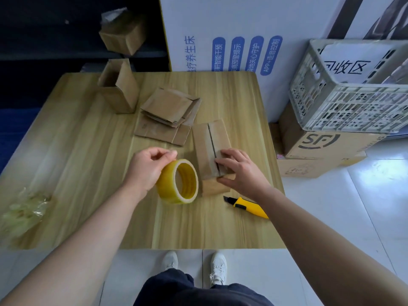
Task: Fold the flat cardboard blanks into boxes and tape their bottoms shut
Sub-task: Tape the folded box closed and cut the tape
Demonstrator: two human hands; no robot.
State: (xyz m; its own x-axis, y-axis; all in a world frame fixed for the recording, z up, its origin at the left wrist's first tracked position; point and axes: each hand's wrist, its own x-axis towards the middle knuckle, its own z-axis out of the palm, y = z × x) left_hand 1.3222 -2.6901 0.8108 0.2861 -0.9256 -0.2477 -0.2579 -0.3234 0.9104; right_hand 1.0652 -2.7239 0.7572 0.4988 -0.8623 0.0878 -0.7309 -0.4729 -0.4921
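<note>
A small folded cardboard box [208, 142] lies bottom-up on the wooden table [88, 151], its two bottom flaps meeting at a dark seam. My right hand [238, 168] rests on the near end of the box, fingers pressing the flaps down and the thumb against the near side. My left hand [148, 168] holds a roll of yellow tape [178, 182] standing on edge just left of the box, fingertips pinching at the top of the roll. A stack of flat cardboard blanks [167, 115] lies behind the box.
An upright open box [119, 89] stands at the table's back left. A yellow utility knife [247, 206] lies near my right wrist. Crumpled tape scraps [24, 210] sit at the left edge. A plastic crate [348, 89] on a carton stands right of the table.
</note>
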